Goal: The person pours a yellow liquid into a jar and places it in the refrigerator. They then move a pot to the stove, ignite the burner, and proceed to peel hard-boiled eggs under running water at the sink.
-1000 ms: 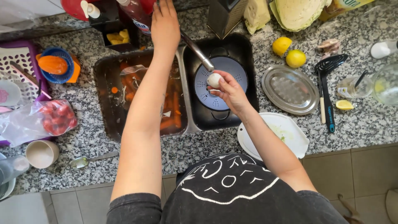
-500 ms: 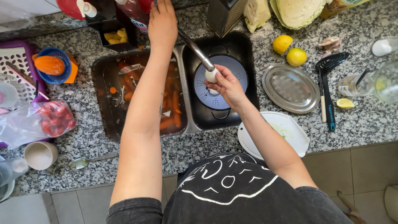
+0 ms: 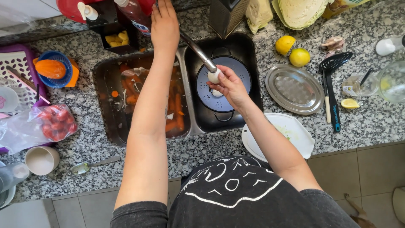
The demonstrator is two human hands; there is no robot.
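At the far left of the speckled granite bench (image 3: 105, 160) sit a purple perforated tray (image 3: 17, 67) and a blue juicer with an orange cone (image 3: 52, 69); below them lie a clear bag of red fruit (image 3: 46, 124), a beige cup (image 3: 41, 159) and a metal spoon (image 3: 93, 164). The left sink basin (image 3: 141, 97) holds water with carrot pieces. Above it the left hand (image 3: 163, 25) reaches to the back of the sink, fingers together and laid flat over the base of the tap (image 3: 198, 52); whether it grips anything I cannot tell. The spout ends over the right basin, where a blue colander (image 3: 230, 86) sits. Right there the right hand (image 3: 231, 86) is clamped on a small white egg-shaped thing (image 3: 214, 76), held just under the spout and above the colander. Further right come a white plate (image 3: 287, 135), an oval metal dish (image 3: 294, 89), two lemons (image 3: 292, 50), a black slotted spoon (image 3: 331, 88) and a lemon wedge (image 3: 350, 103)
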